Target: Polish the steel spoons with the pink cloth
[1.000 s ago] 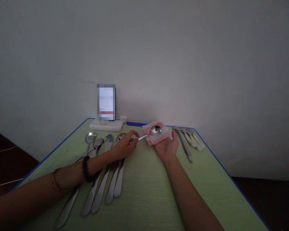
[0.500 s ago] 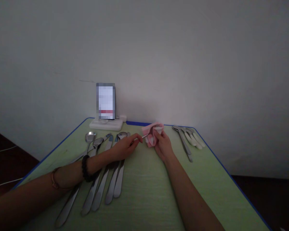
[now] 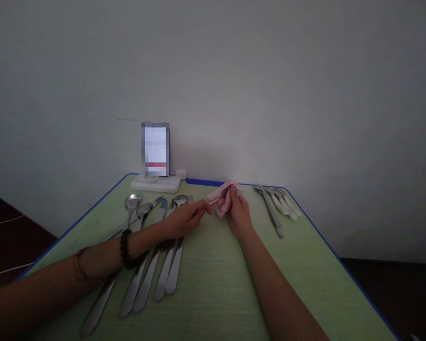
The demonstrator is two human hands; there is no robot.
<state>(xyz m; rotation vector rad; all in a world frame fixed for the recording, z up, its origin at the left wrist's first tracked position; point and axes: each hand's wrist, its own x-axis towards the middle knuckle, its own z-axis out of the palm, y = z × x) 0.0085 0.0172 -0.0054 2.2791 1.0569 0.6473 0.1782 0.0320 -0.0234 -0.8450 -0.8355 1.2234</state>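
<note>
My left hand [image 3: 189, 218] is closed on the thin handle of a metal spoon [image 3: 226, 191] above the far middle of the table. The bowl of this spoon lies against a pink and white cloth [image 3: 216, 195]. My right hand [image 3: 239, 214] pinches the cloth around the bowl, with the thumb over its near side. Part of the bowl is hidden by cloth and fingers. Under and beside my left forearm lie a ladle [image 3: 132, 203], a large spoon [image 3: 143, 208] and several long metal table knives [image 3: 147, 289].
Metal spoons [image 3: 270, 208] and several white-handled utensils [image 3: 284, 204] lie at the far right of the green table [image 3: 213, 293]. A lit phone [image 3: 156, 149] stands on a white power strip [image 3: 156, 183] at the back left, against the wall.
The cloth has been folded and shifted slightly by my right hand, so more of the spoon's bowl shows. My left hand still holds the handle in nearly the same place.
</note>
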